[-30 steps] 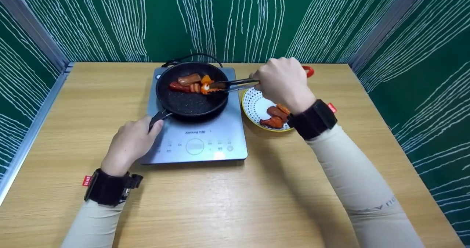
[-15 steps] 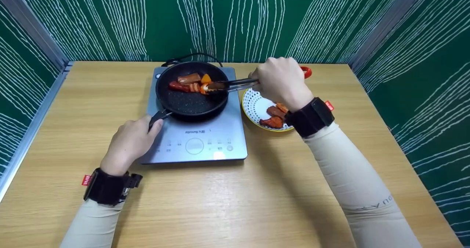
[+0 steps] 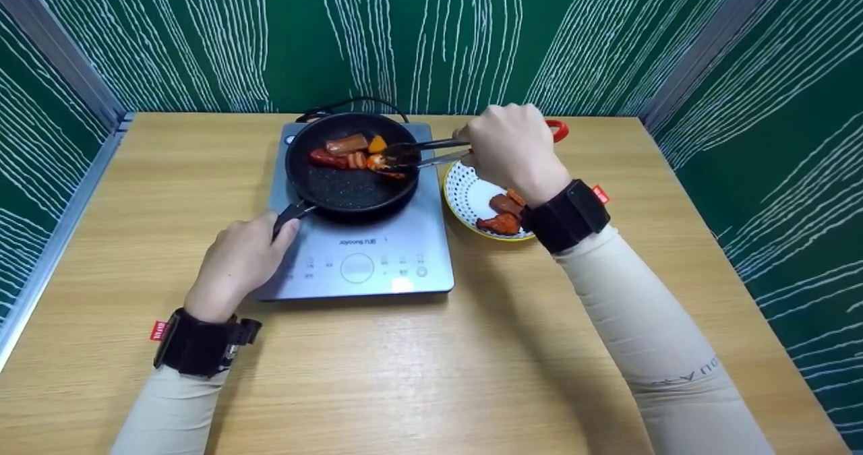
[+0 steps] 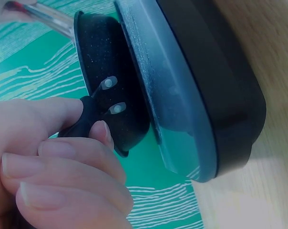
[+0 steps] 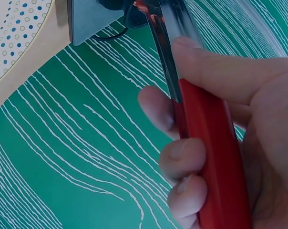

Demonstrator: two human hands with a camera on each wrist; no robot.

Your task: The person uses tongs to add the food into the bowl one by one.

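Note:
My left hand [image 3: 243, 259] grips the black handle [image 3: 290, 217] of a frying pan [image 3: 350, 193] on an induction cooker [image 3: 404, 246]. In the pan lie a brown chunk [image 3: 346, 145], a dark red piece [image 3: 327, 159], an orange piece [image 3: 377, 145] and other bits of food. My right hand [image 3: 512, 148] holds metal tongs [image 3: 441, 143] by their red handle [image 5: 210, 157]. Their tips are spread inside the pan's right side, by the food; the tips partly hide it. In the left wrist view my fingers curl round the pan handle, close to its rivets.
Right of the cooker stands a dotted bowl [image 3: 460, 189] with a yellow rim, holding several reddish-brown pieces [image 3: 499, 224]; my right wrist partly covers it. A black cord [image 3: 364, 99] runs behind the pan. Green panels with white lines [image 3: 431, 44] enclose the wooden table [image 3: 377, 374].
The tongs' arms have spread apart, and the brown piece between their tips has been let go into the pan. My right hand has shifted slightly left; the left hand keeps its hold.

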